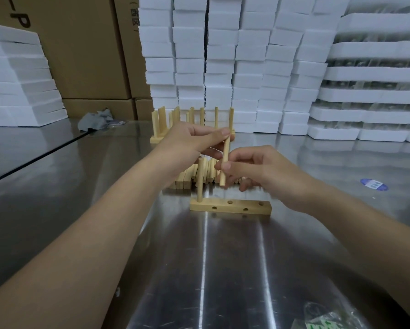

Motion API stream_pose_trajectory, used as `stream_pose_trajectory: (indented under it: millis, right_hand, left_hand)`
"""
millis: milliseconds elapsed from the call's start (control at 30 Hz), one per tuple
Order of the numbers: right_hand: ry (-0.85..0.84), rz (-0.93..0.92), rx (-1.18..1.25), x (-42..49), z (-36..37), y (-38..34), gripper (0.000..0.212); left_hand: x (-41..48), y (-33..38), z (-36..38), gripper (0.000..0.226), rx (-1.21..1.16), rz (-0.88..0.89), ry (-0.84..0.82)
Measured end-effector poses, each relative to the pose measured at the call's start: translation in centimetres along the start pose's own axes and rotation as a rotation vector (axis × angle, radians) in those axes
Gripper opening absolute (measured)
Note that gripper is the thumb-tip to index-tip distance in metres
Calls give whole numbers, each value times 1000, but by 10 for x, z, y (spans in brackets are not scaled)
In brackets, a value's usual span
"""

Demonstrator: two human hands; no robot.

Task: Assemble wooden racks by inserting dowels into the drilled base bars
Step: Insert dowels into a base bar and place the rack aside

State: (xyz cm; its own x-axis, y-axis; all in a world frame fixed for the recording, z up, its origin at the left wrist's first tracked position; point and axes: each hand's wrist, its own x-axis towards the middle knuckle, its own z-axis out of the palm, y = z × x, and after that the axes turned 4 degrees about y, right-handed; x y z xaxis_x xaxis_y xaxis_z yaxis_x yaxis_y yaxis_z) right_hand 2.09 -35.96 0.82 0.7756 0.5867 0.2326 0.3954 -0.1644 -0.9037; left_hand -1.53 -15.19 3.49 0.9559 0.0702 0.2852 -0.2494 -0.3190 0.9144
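Base bar [230,207]: lay flat on the steel worktop [223,269], below both hands, with several drilled holes standing open.
Standing dowel [200,181]: stood upright in the hole at the bar's left end.
Held dowel [225,157]: hung in the air above the bar, nearly upright, its top leaning a little to the right, clear of the bar.
Left hand [189,141]: pinched the held dowel's upper end between thumb and fingertips.
Right hand [258,169]: fingers curled, thumb and fingers gripping the same dowel's lower half.
Loose pile [187,178]: dowels and bars lay just behind the base bar, partly hidden by the hands.
Finished racks [175,119]: stood farther back, in front of the stacked white foam blocks [246,55].
Left background: cardboard boxes [87,55] and a crumpled grey cloth [96,121].
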Motion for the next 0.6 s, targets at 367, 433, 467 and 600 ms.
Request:
stream_pose_trajectory:
  millis: [367,433,467,600]
  right_hand:
    - [441,-159,257,2,-18,-13,14]
    - [399,-205,79,0,-14,-14,14]
    - [368,-237,-25,-1,-13,-15,14]
    - [159,-271,-332,-5,-11,-17,16]
  left_hand:
    - [0,-2,-28,25,228,-60,-303]
    - [0,-3,-22,14,252,-66,-330]
    - [0,-3,-20,12,261,-75,-335]
    - [-1,-3,-15,21,235,-94,-300]
